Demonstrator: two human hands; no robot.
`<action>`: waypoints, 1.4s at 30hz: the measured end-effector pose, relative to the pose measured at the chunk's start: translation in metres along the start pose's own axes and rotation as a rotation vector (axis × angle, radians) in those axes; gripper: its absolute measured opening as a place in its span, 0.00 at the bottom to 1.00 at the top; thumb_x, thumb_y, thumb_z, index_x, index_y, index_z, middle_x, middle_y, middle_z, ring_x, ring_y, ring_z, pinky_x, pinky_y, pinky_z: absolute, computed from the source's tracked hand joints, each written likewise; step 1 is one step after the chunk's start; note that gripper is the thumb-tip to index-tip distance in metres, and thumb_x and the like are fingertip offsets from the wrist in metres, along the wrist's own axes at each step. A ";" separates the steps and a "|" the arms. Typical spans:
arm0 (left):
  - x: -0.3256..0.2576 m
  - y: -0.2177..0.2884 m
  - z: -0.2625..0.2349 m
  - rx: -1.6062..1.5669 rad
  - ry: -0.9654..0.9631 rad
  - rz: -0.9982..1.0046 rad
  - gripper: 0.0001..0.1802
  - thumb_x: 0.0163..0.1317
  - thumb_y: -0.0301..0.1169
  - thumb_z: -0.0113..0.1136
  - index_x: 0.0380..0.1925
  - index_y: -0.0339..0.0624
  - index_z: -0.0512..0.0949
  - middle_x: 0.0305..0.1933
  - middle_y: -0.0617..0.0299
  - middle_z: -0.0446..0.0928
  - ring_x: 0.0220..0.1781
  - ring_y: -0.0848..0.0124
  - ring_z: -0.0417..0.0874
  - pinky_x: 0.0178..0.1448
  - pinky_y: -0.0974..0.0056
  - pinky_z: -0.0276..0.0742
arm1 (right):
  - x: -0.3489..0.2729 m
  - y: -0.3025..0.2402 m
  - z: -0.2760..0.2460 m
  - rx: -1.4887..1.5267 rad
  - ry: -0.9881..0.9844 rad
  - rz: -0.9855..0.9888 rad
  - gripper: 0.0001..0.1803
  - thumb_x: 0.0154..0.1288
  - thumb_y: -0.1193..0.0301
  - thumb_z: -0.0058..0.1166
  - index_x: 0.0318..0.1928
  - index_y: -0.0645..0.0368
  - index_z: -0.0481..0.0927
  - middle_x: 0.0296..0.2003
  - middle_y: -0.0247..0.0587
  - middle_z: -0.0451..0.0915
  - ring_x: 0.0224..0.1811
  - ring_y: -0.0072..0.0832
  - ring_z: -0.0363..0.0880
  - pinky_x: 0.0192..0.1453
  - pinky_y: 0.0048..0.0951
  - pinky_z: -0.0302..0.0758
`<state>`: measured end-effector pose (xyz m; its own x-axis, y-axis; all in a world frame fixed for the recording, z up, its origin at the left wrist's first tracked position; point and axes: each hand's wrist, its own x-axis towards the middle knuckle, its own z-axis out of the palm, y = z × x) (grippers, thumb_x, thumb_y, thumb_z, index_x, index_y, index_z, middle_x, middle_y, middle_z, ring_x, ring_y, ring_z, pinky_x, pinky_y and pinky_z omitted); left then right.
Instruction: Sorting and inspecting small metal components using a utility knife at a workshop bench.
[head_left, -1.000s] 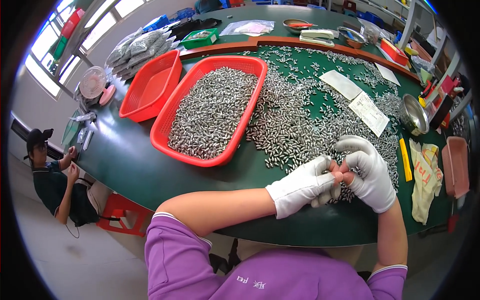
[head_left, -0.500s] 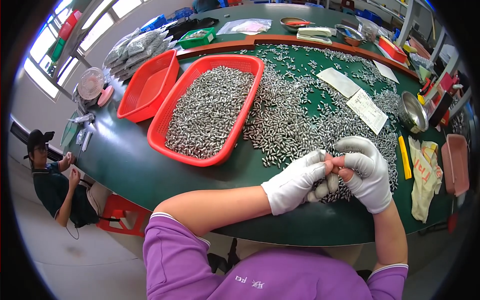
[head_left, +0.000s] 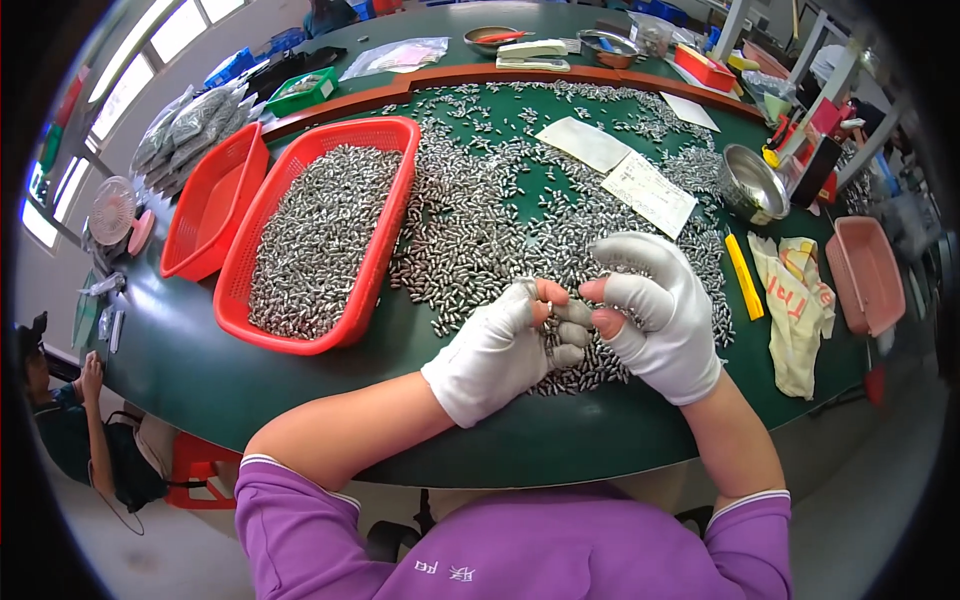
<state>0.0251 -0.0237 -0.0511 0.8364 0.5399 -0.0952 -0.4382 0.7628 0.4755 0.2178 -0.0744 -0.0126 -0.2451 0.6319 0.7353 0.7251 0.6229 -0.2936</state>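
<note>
Small silver bullet-shaped metal pieces point(head_left: 468, 235) lie spread in a thick layer over the green table. Both hands are just above the near edge of this layer, in white gloves that leave the thumb and forefinger tips bare. My left hand point(head_left: 495, 345) is closed, thumb and forefinger pressed together and the other fingers curled; whatever is in the pinch is too small to make out. Facing it across a narrow gap, my right hand point(head_left: 660, 318) has its thumb and forefinger bent toward each other, and any piece between them cannot be told from those behind.
A red basket point(head_left: 398, 215) full of the pieces stands left, beside another red basket point(head_left: 222, 200). Paper slips point(head_left: 650, 193) lie on the pieces. Rightward are a metal bowl point(head_left: 752, 185), yellow cutter point(head_left: 743, 277), cloth glove point(head_left: 795, 315) and pink basket point(head_left: 866, 275). A person point(head_left: 95, 440) sits far left.
The whole view has swung to the right, so the table's things appear farther left. The fingertips of my two hands, which met before, are now slightly apart.
</note>
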 end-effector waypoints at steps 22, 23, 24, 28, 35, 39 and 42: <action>0.002 -0.002 -0.009 -0.145 -0.060 -0.016 0.27 0.66 0.42 0.62 0.57 0.35 0.70 0.56 0.54 0.74 0.60 0.63 0.75 0.72 0.53 0.67 | -0.003 -0.008 0.010 -0.059 -0.106 0.057 0.09 0.50 0.74 0.63 0.32 0.57 0.76 0.46 0.44 0.79 0.51 0.46 0.77 0.55 0.46 0.74; 0.001 -0.001 -0.007 -0.143 -0.059 -0.017 0.27 0.66 0.42 0.62 0.57 0.35 0.70 0.56 0.54 0.74 0.60 0.63 0.75 0.72 0.53 0.67 | -0.004 -0.007 0.011 -0.062 -0.099 0.080 0.09 0.51 0.74 0.63 0.32 0.58 0.76 0.46 0.44 0.79 0.51 0.46 0.77 0.56 0.46 0.74; 0.000 0.000 -0.005 -0.104 -0.044 -0.024 0.27 0.67 0.42 0.62 0.58 0.34 0.70 0.57 0.54 0.73 0.61 0.63 0.75 0.72 0.53 0.67 | -0.005 -0.005 0.011 -0.062 -0.097 0.080 0.09 0.51 0.74 0.63 0.32 0.58 0.76 0.46 0.44 0.79 0.51 0.46 0.77 0.56 0.46 0.74; -0.002 0.002 0.012 0.051 0.016 -0.064 0.26 0.67 0.38 0.63 0.58 0.37 0.67 0.53 0.55 0.74 0.58 0.65 0.76 0.70 0.57 0.69 | -0.012 0.000 0.011 0.065 -0.095 0.249 0.08 0.59 0.70 0.61 0.36 0.60 0.79 0.48 0.46 0.79 0.52 0.44 0.78 0.58 0.41 0.74; -0.009 0.005 0.014 0.248 0.069 -0.114 0.16 0.68 0.36 0.63 0.47 0.44 0.68 0.43 0.65 0.73 0.41 0.79 0.74 0.49 0.72 0.74 | -0.014 0.002 0.012 0.483 -0.141 0.538 0.11 0.63 0.66 0.62 0.37 0.61 0.81 0.49 0.45 0.80 0.47 0.34 0.81 0.53 0.33 0.77; -0.007 0.004 0.009 0.247 0.100 -0.130 0.14 0.69 0.37 0.61 0.45 0.46 0.68 0.41 0.66 0.74 0.39 0.78 0.75 0.44 0.72 0.73 | -0.011 -0.001 0.012 0.383 -0.096 0.381 0.07 0.59 0.75 0.63 0.39 0.60 0.83 0.46 0.44 0.81 0.46 0.37 0.82 0.50 0.34 0.79; -0.006 0.005 0.007 0.188 0.070 -0.124 0.12 0.70 0.38 0.60 0.45 0.47 0.69 0.40 0.67 0.75 0.37 0.78 0.75 0.42 0.73 0.72 | -0.008 0.003 0.010 0.288 -0.040 0.235 0.09 0.56 0.77 0.64 0.39 0.59 0.83 0.43 0.43 0.82 0.43 0.39 0.82 0.47 0.35 0.80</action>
<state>0.0208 -0.0258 -0.0421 0.8522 0.4745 -0.2207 -0.2589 0.7488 0.6101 0.2151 -0.0733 -0.0259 -0.1225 0.7872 0.6044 0.5552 0.5591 -0.6157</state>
